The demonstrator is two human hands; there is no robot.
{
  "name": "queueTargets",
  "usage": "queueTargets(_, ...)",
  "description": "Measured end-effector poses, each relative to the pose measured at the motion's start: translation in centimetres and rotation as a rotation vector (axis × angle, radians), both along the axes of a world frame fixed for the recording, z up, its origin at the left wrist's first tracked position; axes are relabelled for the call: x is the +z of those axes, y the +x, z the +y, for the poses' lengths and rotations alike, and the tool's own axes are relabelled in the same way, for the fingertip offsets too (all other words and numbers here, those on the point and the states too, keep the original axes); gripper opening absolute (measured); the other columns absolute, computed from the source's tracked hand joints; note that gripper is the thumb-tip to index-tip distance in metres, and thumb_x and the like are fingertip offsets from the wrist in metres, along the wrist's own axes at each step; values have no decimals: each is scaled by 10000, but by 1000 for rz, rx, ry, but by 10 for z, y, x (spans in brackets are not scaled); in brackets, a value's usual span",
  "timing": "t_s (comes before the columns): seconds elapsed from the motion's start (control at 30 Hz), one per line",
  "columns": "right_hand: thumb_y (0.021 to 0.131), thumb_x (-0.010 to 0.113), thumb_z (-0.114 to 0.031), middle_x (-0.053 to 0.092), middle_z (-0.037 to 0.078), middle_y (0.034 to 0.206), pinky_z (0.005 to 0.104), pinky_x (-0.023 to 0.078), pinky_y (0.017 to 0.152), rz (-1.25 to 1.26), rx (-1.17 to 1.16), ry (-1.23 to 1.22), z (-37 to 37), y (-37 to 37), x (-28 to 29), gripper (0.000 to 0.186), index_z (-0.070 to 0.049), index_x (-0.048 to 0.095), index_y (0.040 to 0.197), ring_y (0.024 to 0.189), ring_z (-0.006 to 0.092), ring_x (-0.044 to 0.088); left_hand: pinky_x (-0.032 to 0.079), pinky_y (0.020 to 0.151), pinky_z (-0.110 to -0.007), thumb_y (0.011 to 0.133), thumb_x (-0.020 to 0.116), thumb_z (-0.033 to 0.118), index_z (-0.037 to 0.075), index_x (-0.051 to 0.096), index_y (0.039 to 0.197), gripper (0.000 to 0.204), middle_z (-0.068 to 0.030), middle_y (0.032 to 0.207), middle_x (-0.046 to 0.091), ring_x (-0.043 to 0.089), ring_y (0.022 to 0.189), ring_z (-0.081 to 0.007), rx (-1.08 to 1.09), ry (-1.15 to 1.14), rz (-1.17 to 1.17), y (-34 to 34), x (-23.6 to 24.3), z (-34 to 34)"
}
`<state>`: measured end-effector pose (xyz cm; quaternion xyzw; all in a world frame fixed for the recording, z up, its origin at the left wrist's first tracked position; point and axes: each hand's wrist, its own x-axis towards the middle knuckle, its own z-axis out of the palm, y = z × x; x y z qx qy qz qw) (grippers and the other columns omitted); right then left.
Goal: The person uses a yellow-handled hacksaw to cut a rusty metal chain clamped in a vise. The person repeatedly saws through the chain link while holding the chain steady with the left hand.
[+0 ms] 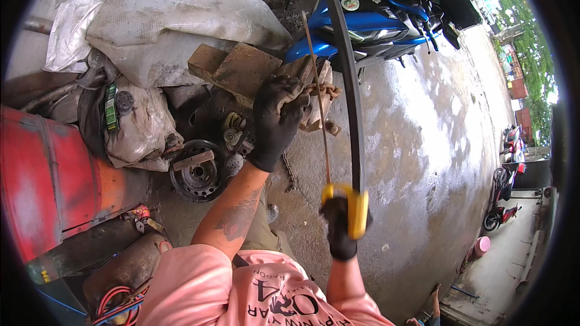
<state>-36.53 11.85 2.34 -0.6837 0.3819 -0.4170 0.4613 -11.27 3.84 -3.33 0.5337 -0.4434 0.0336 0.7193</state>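
My right hand (341,227), in a black glove, is wrapped round the yellow handle (357,214) of a hacksaw (350,84). The saw's dark frame points away from me, and its thin rusty blade (318,90) runs along the left of it. The blade crosses a rusty chain (326,92) at a wooden block (321,111). My left hand (278,115), also gloved in black, is closed at the chain's left end, just left of the blade. Its fingers partly hide what they grip. Beyond it lie more rough wooden blocks (246,71).
A blue motorcycle (374,21) stands just beyond the saw's tip. To the left are a red drum (45,172), a black wheel rim (198,172) and a filled plastic sack (139,124). Wet concrete floor (423,139) stretches right. Part of another person (434,308) shows at lower right.
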Motion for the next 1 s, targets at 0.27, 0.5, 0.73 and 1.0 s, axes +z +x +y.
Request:
queueTargets(0.27, 996, 649, -112, 675, 63, 684, 285, 500, 579, 97, 79, -195, -58, 62, 17, 212, 19, 682, 833, 605, 133, 642, 497, 1042, -432, 898, 805, 51, 52, 663, 1035, 197, -110, 1108, 710, 668, 1129, -291, -20, 17, 24, 1, 13, 4)
queueTargets(0.5, 912, 652, -98, 699, 65, 704, 301, 540, 625, 160, 8, -6, 20, -29, 28, 125, -9, 726, 863, 632, 193, 686, 482, 1060, -449, 890, 807, 46, 59, 654, 1014, 198, -103, 1108, 705, 666, 1099, -319, 16, -50, -70, 4, 6, -2)
queueTargets(0.73, 989, 633, -115, 639, 76, 697, 316, 508, 573, -112, 76, -25, -70, 79, 20, 193, 13, 661, 848, 612, 165, 632, 494, 1040, -431, 867, 818, 54, 51, 687, 1092, 259, -117, 1123, 702, 655, 1137, -308, -1, 27, 18, 7, 11, 0)
queueTargets(1.0, 1001, 655, -268, 691, 88, 762, 295, 521, 608, 185, -20, 50, 47, -45, 21, 351, 74, 669, 1078, 651, 143, 651, 492, 1039, -411, 909, 803, 68, 42, 677, 1129, 255, -112, 1161, 694, 650, 1160, -280, -8, 35, -52, 6, 5, 1)
